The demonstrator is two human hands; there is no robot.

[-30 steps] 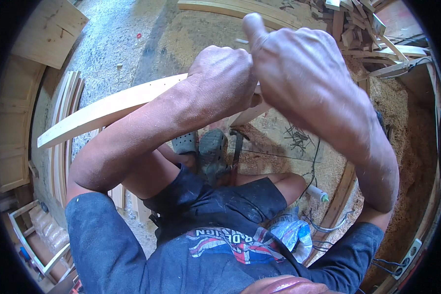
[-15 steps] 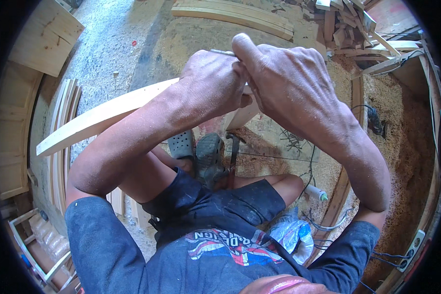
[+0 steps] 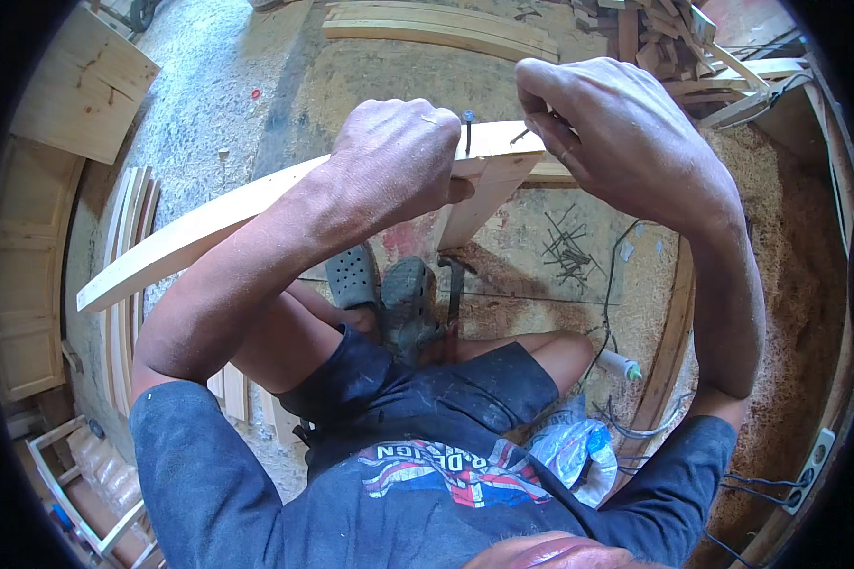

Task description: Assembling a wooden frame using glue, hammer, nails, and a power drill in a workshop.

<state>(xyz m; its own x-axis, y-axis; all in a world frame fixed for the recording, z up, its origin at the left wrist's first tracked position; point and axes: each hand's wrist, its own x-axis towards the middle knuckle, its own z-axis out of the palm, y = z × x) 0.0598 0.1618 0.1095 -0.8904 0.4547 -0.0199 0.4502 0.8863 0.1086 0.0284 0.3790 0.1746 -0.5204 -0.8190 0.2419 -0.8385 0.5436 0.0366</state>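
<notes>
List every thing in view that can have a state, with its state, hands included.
Left hand: closed around the curved board
Curved board: held, raised above the floor
Upright nail: standing on the curved board's upper edge
Right hand: fingers curled at the board's end; grip unclear
Loose nails: scattered
Hammer: lying down
Bottle: on its side
Plastic bag: crumpled

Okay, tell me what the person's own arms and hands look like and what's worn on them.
The left hand and right hand are bare, with no gloves or watches visible. Both forearms are uncovered; a left sleeve and right sleeve, dark blue-grey and short, cover the upper arms.
</notes>
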